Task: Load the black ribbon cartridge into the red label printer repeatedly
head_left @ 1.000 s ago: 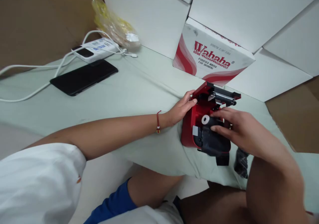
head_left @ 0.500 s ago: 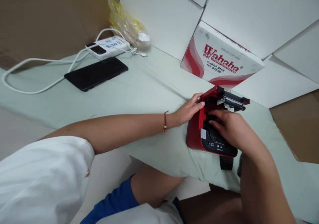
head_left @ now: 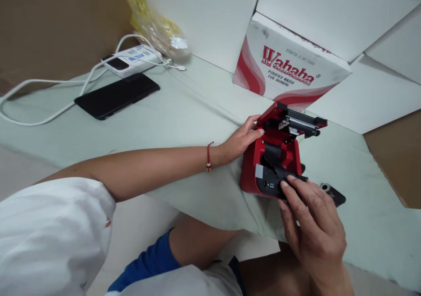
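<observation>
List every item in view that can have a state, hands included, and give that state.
Red-and-black boxy plastic device, lid open
Flexible black strip, running out from inside the device
Left hand, gripping the device's edge
Right hand, fingertips on the strip
Black roll with pale ringed end, lying loose
Flat black phone, lying dark
White looped cable, one plug free
Clear-and-yellow plastic bag, crumpled

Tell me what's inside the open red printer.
Inside the red printer, a black strip runs forward to the right hand, beside red molded parts. The strip covers whatever lies beneath it, and the right hand hides part of the front panel.
</observation>
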Tool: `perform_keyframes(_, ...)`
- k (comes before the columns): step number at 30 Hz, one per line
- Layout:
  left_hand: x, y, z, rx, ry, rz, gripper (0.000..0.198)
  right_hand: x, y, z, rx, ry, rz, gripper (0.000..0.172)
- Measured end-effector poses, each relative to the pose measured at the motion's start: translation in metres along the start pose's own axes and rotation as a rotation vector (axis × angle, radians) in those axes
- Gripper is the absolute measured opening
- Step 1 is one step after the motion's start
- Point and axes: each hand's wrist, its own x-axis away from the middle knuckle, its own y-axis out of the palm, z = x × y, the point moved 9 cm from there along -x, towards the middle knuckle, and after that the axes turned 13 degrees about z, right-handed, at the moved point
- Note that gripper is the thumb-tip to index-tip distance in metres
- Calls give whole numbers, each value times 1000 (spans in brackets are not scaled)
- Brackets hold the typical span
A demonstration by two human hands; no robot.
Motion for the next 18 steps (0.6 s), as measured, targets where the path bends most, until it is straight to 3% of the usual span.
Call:
perform_keyframes(5, 0, 2, 5, 9, 20, -22, 45, -1, -6, 2, -14, 59, 59, 69)
perform_keyframes(12, 1, 1, 7, 0, -6, -18, 50, -5, -5, -22, -84, -56, 119, 42)
perform_keyframes(18, 2, 1, 8, -14, -8, -29, 50, -8, -4, -14, -71, -7, 127, 37)
